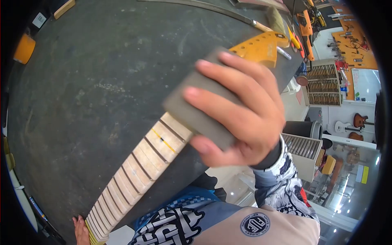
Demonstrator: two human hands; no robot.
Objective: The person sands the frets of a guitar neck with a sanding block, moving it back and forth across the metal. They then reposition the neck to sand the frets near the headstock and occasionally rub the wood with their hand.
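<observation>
One scuffed dark-grey worktop (81, 106), and one pale wooden guitar neck (136, 173) with dark crosswise lines runs near left to far right along it. Right hand (245, 110) spreads its fingers over one grey rectangular block (210, 127) on the neck; left hand (81, 232) is at the near-left end, can't tell its fingers. One round dark shirt badge (255, 224) reads "JERSEY".

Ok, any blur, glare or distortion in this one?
All in the head view: the right hand and grey block smear, probably from motion; the guitar neck looks sharper; fisheye bending, with black corners; bright glints on the glass at lower right.
</observation>
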